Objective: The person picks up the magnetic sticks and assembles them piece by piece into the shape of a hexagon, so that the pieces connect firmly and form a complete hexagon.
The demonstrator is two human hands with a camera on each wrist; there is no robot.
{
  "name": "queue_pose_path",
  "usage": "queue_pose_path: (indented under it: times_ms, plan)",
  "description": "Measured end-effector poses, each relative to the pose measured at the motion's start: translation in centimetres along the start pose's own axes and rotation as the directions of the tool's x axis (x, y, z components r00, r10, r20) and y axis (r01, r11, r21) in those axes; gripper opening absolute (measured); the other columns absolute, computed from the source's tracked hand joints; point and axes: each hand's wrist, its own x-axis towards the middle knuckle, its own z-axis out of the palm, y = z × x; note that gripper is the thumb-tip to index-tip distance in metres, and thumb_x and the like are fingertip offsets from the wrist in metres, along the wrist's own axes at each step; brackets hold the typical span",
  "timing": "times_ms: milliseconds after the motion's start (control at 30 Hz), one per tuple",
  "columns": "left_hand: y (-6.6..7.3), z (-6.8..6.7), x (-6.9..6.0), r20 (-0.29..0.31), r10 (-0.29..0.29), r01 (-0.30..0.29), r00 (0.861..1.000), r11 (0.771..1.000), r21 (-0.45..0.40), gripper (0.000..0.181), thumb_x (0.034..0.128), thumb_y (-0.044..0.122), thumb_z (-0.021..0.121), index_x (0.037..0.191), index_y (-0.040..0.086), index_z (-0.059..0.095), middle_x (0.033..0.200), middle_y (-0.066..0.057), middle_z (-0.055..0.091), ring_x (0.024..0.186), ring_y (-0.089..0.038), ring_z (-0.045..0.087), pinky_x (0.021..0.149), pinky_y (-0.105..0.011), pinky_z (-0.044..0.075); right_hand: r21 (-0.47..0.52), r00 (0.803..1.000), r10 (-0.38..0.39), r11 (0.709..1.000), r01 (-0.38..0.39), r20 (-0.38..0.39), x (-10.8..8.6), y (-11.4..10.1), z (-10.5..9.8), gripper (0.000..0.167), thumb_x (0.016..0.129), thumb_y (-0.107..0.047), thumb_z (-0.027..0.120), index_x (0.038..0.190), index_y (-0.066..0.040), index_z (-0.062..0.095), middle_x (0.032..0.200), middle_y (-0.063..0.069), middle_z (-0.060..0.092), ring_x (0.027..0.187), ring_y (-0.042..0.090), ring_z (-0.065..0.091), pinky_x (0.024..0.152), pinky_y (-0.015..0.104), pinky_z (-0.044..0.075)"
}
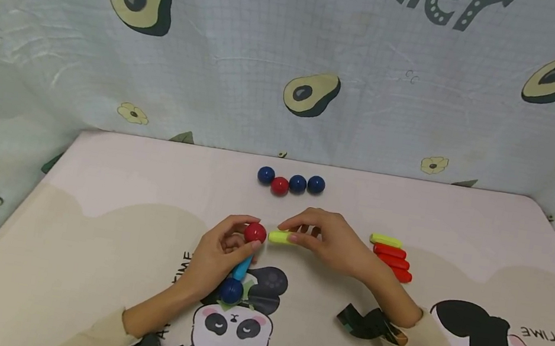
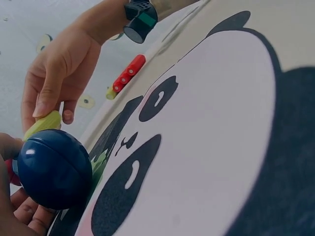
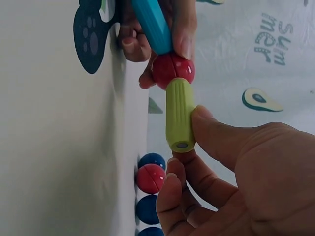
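My left hand [image 1: 217,253] pinches a glossy red ball [image 1: 255,233] between thumb and fingers. A light-blue ribbed rod [image 1: 241,268] runs from that ball to a dark blue ball [image 1: 230,290], which looms large in the left wrist view. Between thumb and fingers, my right hand [image 1: 334,241] holds a short yellow-green ribbed rod [image 3: 180,114] with a grey disc in its near end. Its other end points at the red ball and sits right by it; whether they touch, I cannot tell.
Three dark blue balls and a red ball [image 1: 280,186] form a row at the back, the nearest blue ball [image 1: 298,184] beside the red. To the right lie another yellow-green rod [image 1: 386,240] and several red rods [image 1: 390,261]. A panda print [image 1: 231,339] marks the tablecloth.
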Motion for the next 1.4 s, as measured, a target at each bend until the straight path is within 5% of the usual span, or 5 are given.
queue_pose_path:
  times_ms: [200,500,700,1000,1400]
  plan:
    - [0.0,-0.1,0.0,0.014,-0.004,0.004,1.0,1.0,-0.008,0.04,0.0934,0.015,0.063,0.131,0.007,0.05,0.081,-0.012,0.065,0.061,-0.017,0.055,0.05,-0.021,0.042,0.021,1.0,-0.014,1.0,0.013,0.01,0.2,-0.2,0.1,0.022,0.091,-0.013,0.066,0.112,-0.016,0.071,0.098,-0.009,0.065,0.087,0.013,0.053,0.076,0.031,0.049]
    - [0.1,0.1,-0.3,-0.011,-0.024,0.025,1.0,0.999,0.042,0.04,0.0901,0.015,0.068,0.127,0.013,0.053,0.105,-0.011,0.061,0.081,-0.02,0.06,0.073,-0.023,0.052,0.067,0.999,-0.029,0.997,0.027,0.029,0.5,-0.8,1.0,0.022,0.091,-0.012,0.065,0.112,-0.016,0.07,0.101,-0.009,0.066,0.09,0.012,0.055,0.077,0.031,0.051]
    - [-0.4,0.1,-0.3,-0.028,0.053,-0.05,0.998,0.993,0.104,0.034,0.0901,0.018,0.068,0.123,0.02,0.06,0.113,-0.005,0.06,0.091,-0.022,0.058,0.075,-0.027,0.053,0.055,0.999,-0.048,0.997,0.046,0.027,0.8,-0.9,1.2,0.023,0.092,-0.016,0.065,0.114,-0.017,0.069,0.099,-0.01,0.064,0.09,0.012,0.055,0.078,0.03,0.05]
    - [-0.4,0.2,-0.2,-0.044,0.099,-0.093,0.994,0.988,0.121,0.03,0.0912,0.016,0.066,0.121,0.015,0.062,0.119,-0.002,0.059,0.097,-0.02,0.056,0.079,-0.028,0.052,0.005,0.987,0.033,0.999,-0.033,-0.157,1.0,0.4,-1.1,0.022,0.092,-0.017,0.065,0.114,-0.016,0.069,0.103,-0.007,0.065,0.091,0.013,0.057,0.078,0.033,0.051]
    - [-0.2,0.2,-0.3,-0.071,0.064,-0.056,0.995,0.993,0.108,0.022,0.0913,0.012,0.064,0.113,0.011,0.064,0.116,-0.001,0.06,0.1,-0.021,0.056,0.082,-0.028,0.051,0.033,0.908,0.158,0.987,-0.157,-0.387,2.0,3.0,-2.2,0.025,0.092,-0.014,0.065,0.117,-0.012,0.066,0.115,0.005,0.062,0.092,0.02,0.056,0.076,0.036,0.051]
